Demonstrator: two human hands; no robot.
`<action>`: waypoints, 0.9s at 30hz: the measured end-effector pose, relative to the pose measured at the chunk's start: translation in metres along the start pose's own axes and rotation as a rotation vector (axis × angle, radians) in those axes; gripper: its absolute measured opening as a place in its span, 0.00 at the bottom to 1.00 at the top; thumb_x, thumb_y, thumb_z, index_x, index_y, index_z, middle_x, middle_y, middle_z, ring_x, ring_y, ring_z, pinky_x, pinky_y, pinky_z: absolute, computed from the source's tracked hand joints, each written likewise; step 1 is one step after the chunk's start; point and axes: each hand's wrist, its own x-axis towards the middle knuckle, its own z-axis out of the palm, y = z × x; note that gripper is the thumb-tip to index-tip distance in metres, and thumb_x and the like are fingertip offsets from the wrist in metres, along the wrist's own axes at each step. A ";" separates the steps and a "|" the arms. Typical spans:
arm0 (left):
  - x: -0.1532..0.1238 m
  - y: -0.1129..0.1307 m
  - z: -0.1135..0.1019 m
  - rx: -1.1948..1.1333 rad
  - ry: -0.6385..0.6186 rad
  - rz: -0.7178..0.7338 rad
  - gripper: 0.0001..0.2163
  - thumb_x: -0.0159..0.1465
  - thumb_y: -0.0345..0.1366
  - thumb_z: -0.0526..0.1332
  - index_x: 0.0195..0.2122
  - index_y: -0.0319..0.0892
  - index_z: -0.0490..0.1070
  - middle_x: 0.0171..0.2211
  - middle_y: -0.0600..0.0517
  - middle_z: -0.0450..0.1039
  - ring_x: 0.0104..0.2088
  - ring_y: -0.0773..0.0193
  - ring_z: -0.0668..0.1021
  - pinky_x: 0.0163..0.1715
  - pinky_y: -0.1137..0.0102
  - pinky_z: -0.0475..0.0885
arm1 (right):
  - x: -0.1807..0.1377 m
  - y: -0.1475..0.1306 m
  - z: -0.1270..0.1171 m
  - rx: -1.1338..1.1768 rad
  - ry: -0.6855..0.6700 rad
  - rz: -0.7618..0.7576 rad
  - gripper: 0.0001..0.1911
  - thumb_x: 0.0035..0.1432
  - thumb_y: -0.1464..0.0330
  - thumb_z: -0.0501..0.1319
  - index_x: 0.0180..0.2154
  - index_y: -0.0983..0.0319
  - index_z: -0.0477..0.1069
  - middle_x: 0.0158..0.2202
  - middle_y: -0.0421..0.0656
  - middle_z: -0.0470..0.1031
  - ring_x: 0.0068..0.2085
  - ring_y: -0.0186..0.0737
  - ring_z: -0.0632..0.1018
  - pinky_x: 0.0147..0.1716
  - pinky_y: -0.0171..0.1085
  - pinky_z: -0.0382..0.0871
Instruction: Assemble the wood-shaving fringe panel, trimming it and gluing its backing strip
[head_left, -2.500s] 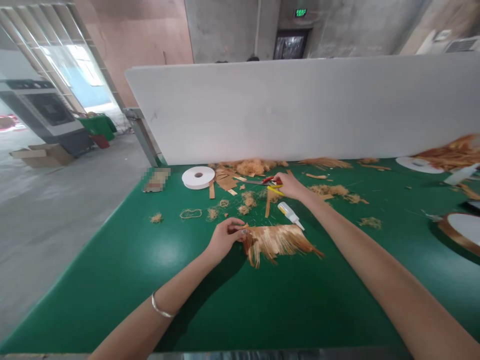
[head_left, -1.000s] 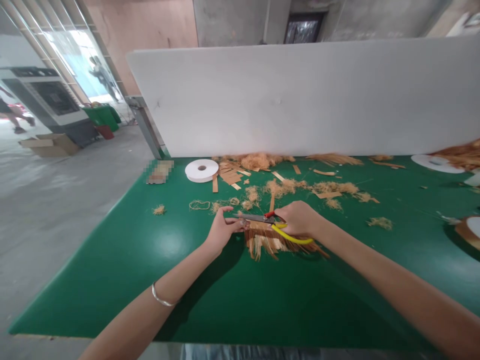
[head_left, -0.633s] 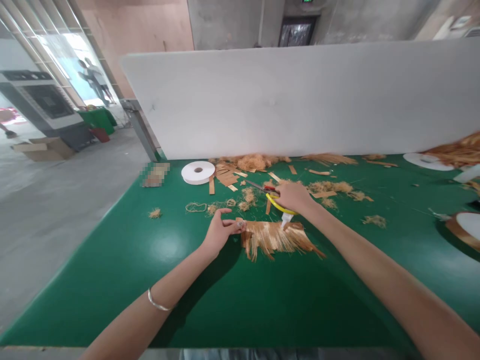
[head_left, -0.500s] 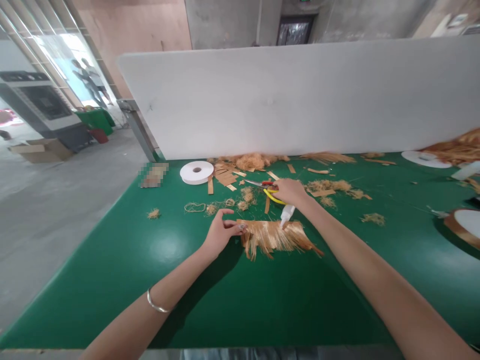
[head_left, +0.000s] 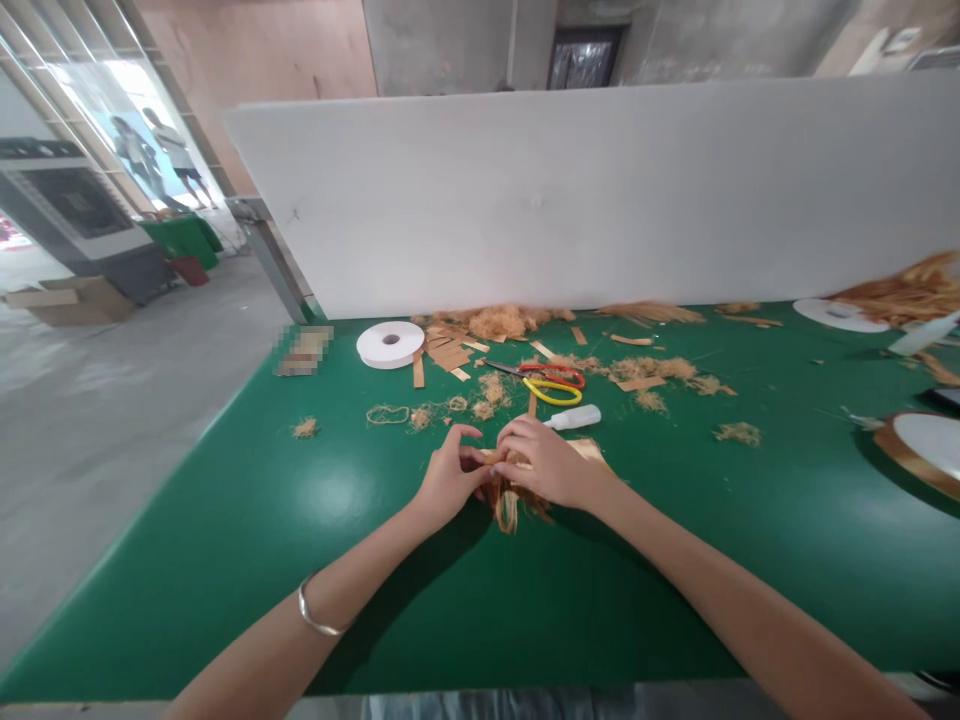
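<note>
A golden-brown fibre fringe point(head_left: 510, 505) lies on the green table point(head_left: 225, 520) in front of me. My left hand point(head_left: 448, 475) pinches its left end with closed fingers. My right hand point(head_left: 544, 462) rests on top of the fringe, fingers curled down on it, and hides most of it. Behind the hands lie scissors point(head_left: 551, 383) with red and yellow handles and a small white glue bottle point(head_left: 574, 417) on its side, both free of my hands.
A white tape roll point(head_left: 390, 344), brown strip offcuts point(head_left: 448, 354) and loose fibre tufts point(head_left: 652, 372) litter the back of the table below a white partition board point(head_left: 600, 190). More rolls point(head_left: 926, 440) and fibres point(head_left: 900, 292) lie at the right edge. Two people stand far off at the left.
My right hand has put the scissors down behind the fringe and come back onto it, beside my left hand. The glue bottle now lies on its side. The left hand kept its hold.
</note>
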 end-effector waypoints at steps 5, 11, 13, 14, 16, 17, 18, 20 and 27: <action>0.002 -0.005 0.000 -0.104 0.021 -0.059 0.21 0.47 0.29 0.67 0.37 0.43 0.56 0.21 0.62 0.68 0.24 0.64 0.79 0.24 0.69 0.76 | 0.003 0.009 -0.006 0.005 0.060 0.037 0.09 0.62 0.67 0.53 0.31 0.61 0.68 0.36 0.46 0.71 0.41 0.41 0.69 0.41 0.42 0.64; 0.002 -0.006 0.001 -0.042 -0.001 -0.043 0.20 0.48 0.30 0.67 0.38 0.44 0.57 0.22 0.60 0.71 0.23 0.65 0.78 0.23 0.70 0.75 | -0.001 0.008 -0.004 0.027 0.065 0.044 0.09 0.61 0.65 0.53 0.33 0.61 0.69 0.37 0.46 0.72 0.42 0.42 0.69 0.41 0.42 0.65; 0.003 -0.005 0.001 -0.027 -0.009 -0.033 0.21 0.48 0.31 0.67 0.38 0.44 0.57 0.22 0.60 0.72 0.22 0.65 0.77 0.22 0.71 0.75 | 0.000 0.007 -0.003 0.023 0.057 0.019 0.10 0.61 0.65 0.53 0.32 0.61 0.70 0.37 0.46 0.72 0.43 0.42 0.69 0.42 0.43 0.64; 0.003 -0.005 0.000 -0.020 -0.014 -0.029 0.21 0.49 0.31 0.67 0.38 0.44 0.56 0.22 0.60 0.72 0.22 0.66 0.77 0.22 0.72 0.74 | 0.000 0.007 -0.002 0.017 0.058 0.007 0.10 0.61 0.65 0.53 0.31 0.60 0.70 0.37 0.46 0.72 0.43 0.42 0.69 0.42 0.43 0.64; 0.004 -0.005 0.000 -0.004 -0.021 -0.024 0.21 0.49 0.32 0.67 0.38 0.44 0.56 0.21 0.61 0.71 0.21 0.67 0.76 0.21 0.73 0.74 | 0.002 0.007 -0.001 0.010 0.059 -0.008 0.10 0.61 0.66 0.53 0.30 0.60 0.69 0.36 0.46 0.72 0.43 0.42 0.68 0.42 0.43 0.64; 0.004 -0.005 0.000 0.002 -0.022 -0.021 0.21 0.49 0.32 0.67 0.38 0.44 0.56 0.20 0.61 0.71 0.20 0.68 0.76 0.20 0.74 0.73 | 0.002 0.007 0.000 0.009 0.057 -0.010 0.10 0.61 0.66 0.53 0.29 0.60 0.69 0.36 0.46 0.72 0.42 0.42 0.68 0.42 0.43 0.63; 0.004 -0.005 0.000 0.004 -0.023 -0.019 0.21 0.49 0.32 0.67 0.39 0.44 0.56 0.20 0.62 0.71 0.20 0.68 0.75 0.20 0.74 0.73 | 0.002 0.008 0.000 0.011 0.052 -0.005 0.11 0.61 0.66 0.53 0.28 0.61 0.68 0.36 0.46 0.72 0.42 0.42 0.68 0.42 0.43 0.63; 0.004 -0.006 -0.001 -0.004 -0.024 -0.020 0.21 0.49 0.32 0.67 0.39 0.44 0.56 0.20 0.62 0.71 0.19 0.68 0.75 0.21 0.74 0.73 | 0.002 0.008 0.000 0.024 0.037 0.015 0.12 0.62 0.65 0.52 0.28 0.61 0.67 0.35 0.45 0.72 0.41 0.41 0.68 0.42 0.43 0.63; 0.003 -0.009 -0.002 -0.034 -0.046 -0.024 0.21 0.50 0.33 0.67 0.39 0.43 0.55 0.20 0.60 0.72 0.20 0.67 0.76 0.21 0.72 0.73 | 0.000 0.012 -0.002 0.124 0.030 0.097 0.09 0.61 0.65 0.52 0.31 0.61 0.66 0.36 0.45 0.71 0.41 0.41 0.69 0.41 0.42 0.63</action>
